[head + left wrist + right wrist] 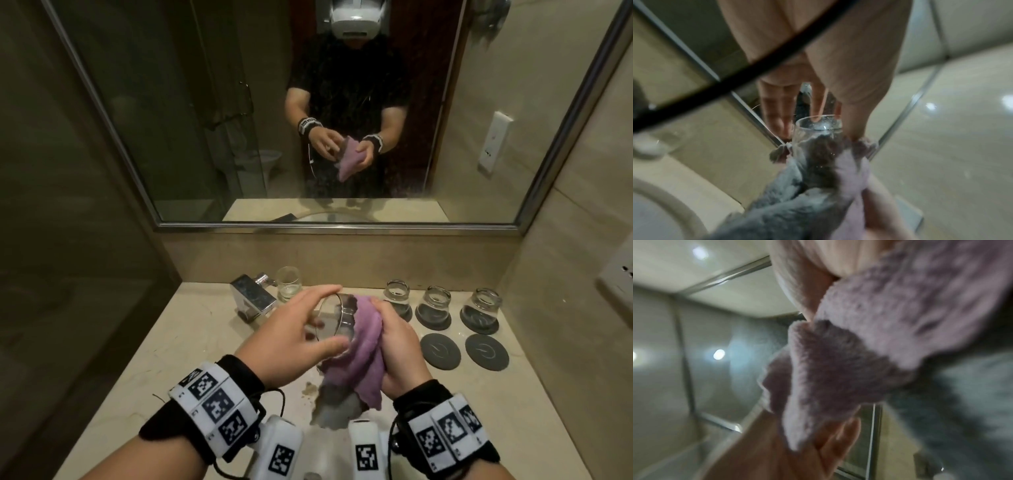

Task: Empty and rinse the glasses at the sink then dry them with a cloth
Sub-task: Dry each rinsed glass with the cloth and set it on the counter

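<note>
We note a clear glass (pixel 334 317) lying on its side in the air above the desk (pixel 178 342), just in front of the faucet (pixel 253 298), purple cloth (pixel 363 346) stuffed into its mouth. Left hand (pixel 291 339) grips the glass, fingers spread around its base; right hand (pixel 399 346) clenches the cloth.

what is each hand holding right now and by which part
The left hand grips the clear drinking glass around its base end. The right hand clutches the bunched purple fleecy cloth, pushed into the glass's mouth.
</note>
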